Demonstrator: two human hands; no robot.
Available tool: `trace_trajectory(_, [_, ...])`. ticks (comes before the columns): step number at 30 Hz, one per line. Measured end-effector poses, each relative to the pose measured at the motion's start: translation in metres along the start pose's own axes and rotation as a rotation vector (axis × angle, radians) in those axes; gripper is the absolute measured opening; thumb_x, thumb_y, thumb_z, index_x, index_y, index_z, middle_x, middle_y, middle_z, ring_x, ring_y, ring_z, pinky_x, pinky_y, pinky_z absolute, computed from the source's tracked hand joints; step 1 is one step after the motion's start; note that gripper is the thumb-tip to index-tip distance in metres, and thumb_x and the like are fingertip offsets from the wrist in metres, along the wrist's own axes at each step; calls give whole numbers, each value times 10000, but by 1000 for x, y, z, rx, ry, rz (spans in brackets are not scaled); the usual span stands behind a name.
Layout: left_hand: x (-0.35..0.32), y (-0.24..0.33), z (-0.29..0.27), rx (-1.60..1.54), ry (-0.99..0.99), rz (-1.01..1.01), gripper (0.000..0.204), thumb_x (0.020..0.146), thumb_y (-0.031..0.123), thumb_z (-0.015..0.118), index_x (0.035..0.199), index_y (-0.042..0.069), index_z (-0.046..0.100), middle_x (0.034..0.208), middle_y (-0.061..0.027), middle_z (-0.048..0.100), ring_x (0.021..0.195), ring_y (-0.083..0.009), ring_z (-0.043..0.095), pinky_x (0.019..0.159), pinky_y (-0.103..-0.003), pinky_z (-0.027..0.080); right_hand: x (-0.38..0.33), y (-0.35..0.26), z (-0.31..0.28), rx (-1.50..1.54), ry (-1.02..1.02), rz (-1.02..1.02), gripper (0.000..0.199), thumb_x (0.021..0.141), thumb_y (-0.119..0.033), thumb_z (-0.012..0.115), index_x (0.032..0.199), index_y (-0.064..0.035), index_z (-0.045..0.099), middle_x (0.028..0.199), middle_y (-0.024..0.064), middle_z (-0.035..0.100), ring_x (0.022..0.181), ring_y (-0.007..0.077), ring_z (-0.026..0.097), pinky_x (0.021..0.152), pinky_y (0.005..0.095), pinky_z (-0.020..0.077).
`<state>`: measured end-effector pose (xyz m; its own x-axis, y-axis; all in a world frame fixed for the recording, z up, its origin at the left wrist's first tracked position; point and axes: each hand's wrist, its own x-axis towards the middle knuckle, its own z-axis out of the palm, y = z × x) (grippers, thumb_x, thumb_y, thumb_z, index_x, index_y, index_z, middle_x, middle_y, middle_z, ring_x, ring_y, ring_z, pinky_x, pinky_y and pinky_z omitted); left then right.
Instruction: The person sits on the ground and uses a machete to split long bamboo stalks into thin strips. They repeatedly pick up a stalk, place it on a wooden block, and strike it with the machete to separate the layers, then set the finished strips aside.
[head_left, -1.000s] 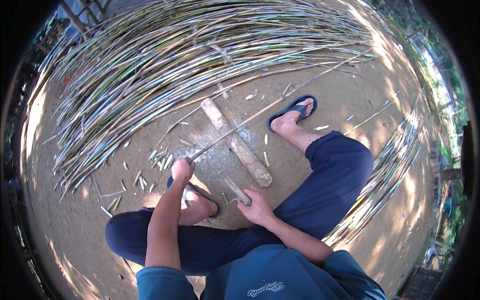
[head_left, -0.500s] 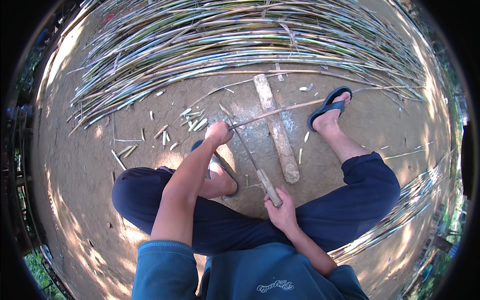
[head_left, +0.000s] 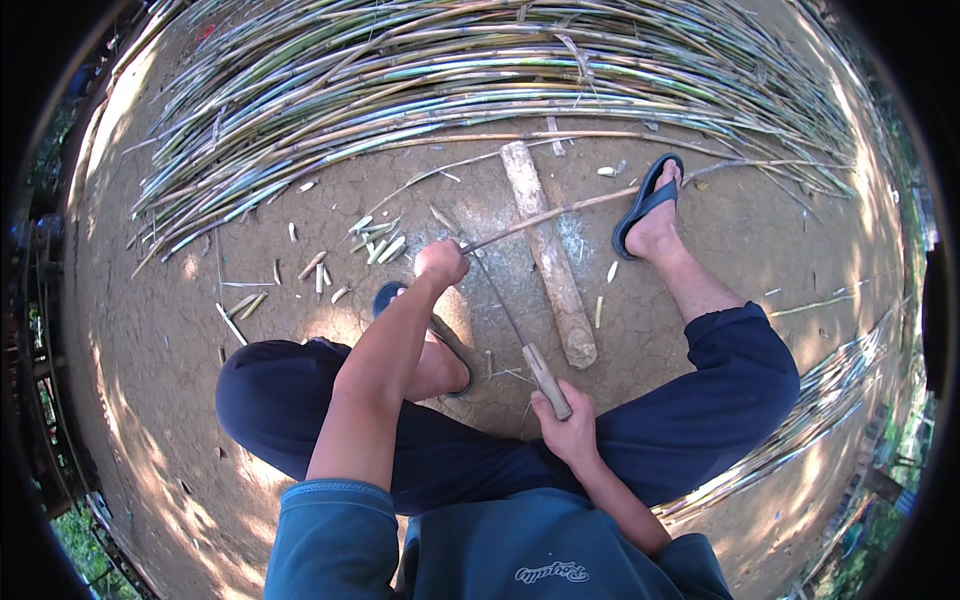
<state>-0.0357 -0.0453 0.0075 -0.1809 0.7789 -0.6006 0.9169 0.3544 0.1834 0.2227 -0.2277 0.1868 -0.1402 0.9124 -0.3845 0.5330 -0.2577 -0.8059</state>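
My left hand (head_left: 441, 262) is closed around the end of a long thin cane stalk (head_left: 575, 206). The stalk slants away to the right, crosses over a short log (head_left: 563, 290) on the ground and meets my right sandal (head_left: 650, 205). My right hand (head_left: 568, 422) is closed on the pale wooden handle (head_left: 546, 380) of a long, narrow knife. Its dark blade (head_left: 503, 303) points up and left, and the tip end meets the stalk right beside my left fist. Whether the edge cuts into the stalk is too small to tell.
A wide pile of cane stalks (head_left: 480, 75) lies across the far side. Short cut pieces (head_left: 378, 243) are scattered left of the log. My left sandal (head_left: 455, 345) rests under my left forearm. Another stalk bundle (head_left: 790, 435) lies beyond my right knee.
The knife handle and my right hand have shifted slightly right. My left hand still grips the stalk. My right foot has moved a little left, and the whole view has shifted slightly.
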Motion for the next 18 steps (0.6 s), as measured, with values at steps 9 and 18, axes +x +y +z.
trace_trajectory(9, [8, 19, 17, -65, -5, 112, 384, 830, 403, 601, 1018, 88, 713, 1007, -198, 695, 956, -369, 671, 869, -453, 529, 7, 5, 1, 53, 92, 5, 242, 854, -175, 642, 704, 4, 579, 496, 83, 475, 452, 138, 466, 470, 351, 360])
trace_trajectory(18, [2, 16, 10, -102, 3, -1, 373, 838, 401, 612, 996, 79, 715, 999, -200, 695, 952, -361, 673, 864, -447, 532, 26, 36, 10, 195, -154, -3, 185, 895, -161, 562, 831, 12, 566, 595, 91, 521, 536, 162, 521, 526, 325, 404])
